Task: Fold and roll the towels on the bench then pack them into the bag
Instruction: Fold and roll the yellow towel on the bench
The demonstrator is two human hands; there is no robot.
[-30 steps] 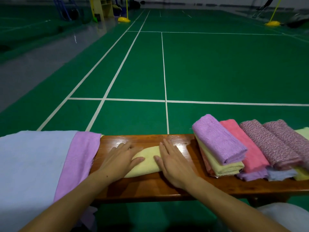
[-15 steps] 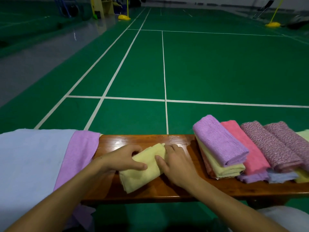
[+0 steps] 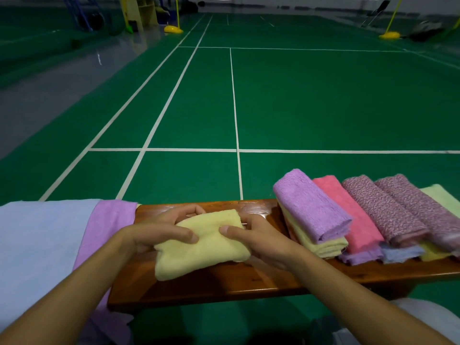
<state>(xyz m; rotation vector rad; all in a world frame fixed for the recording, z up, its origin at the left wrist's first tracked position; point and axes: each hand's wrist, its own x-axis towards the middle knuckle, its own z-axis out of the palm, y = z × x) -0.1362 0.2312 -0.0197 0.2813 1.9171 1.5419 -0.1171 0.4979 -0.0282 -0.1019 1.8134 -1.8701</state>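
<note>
A folded pale yellow towel (image 3: 204,245) is held just above the wooden bench (image 3: 224,282), in the middle. My left hand (image 3: 159,232) grips its left side, thumb on top and fingers behind. My right hand (image 3: 258,237) grips its right side the same way. To the right lie folded and rolled towels: a purple roll (image 3: 311,210) on a yellow one (image 3: 321,245), a pink towel (image 3: 353,220), two speckled maroon rolls (image 3: 388,210) and a light green towel (image 3: 443,197). No bag is in view.
Unfolded light blue cloth (image 3: 37,245) and purple cloth (image 3: 104,225) drape over the bench's left end. Green court floor with white lines stretches beyond the bench. Yellow post bases (image 3: 173,29) stand far off. A pale grey knee (image 3: 423,317) shows at bottom right.
Both hands went from pressing the yellow towel flat on the bench to gripping it by its sides. The towel is now lifted and more compactly folded.
</note>
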